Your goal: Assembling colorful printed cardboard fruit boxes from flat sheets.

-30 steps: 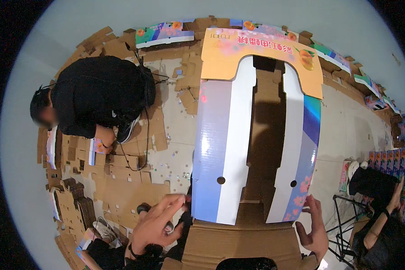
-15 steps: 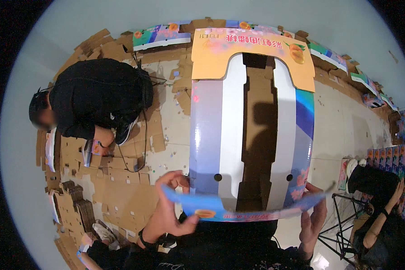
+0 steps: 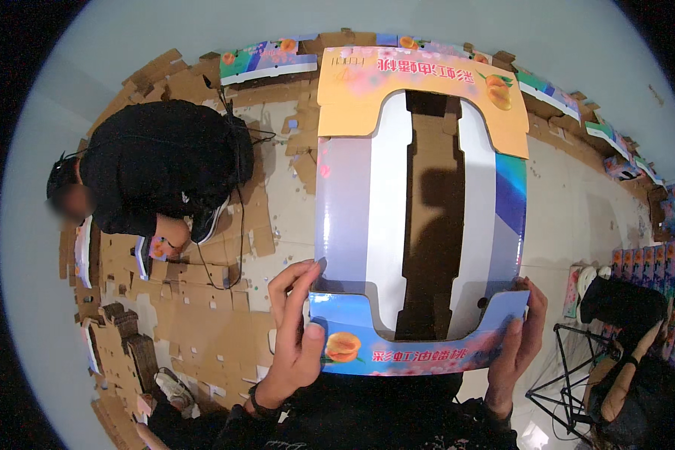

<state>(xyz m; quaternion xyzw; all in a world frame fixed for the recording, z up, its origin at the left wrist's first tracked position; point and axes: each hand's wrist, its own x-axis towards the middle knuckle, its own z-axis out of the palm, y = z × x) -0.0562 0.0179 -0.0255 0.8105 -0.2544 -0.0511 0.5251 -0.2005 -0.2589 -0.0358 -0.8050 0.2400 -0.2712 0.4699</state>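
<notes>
Hands placed symmetrically about the near end of a carton: the left hand (image 3: 292,341) and right hand (image 3: 516,341) each hold one end of a blue, peach-printed cardboard end panel (image 3: 420,356), thumbs over its printed face, fingers spread along the outer sides. Neither hand is nearer; the panel's long axis runs crosswise between them, its cut-out facing away from the person. Both forearms rise from the lower edge, the palms turned towards each other. Directly ahead lies the open-topped carton of glossy lilac, white and blue cardboard (image 3: 343,210), its long axis pointing away from the person, with the panel across its near end; whether the panel is fully seated cannot be told. A matching orange-yellow end panel (image 3: 356,97) spans the far end. Beyond, at left, a co-worker in black (image 3: 157,165) crouches beside flattened brown cardboard sheets (image 3: 210,315); at right stands a black folding metal frame (image 3: 566,375).
</notes>
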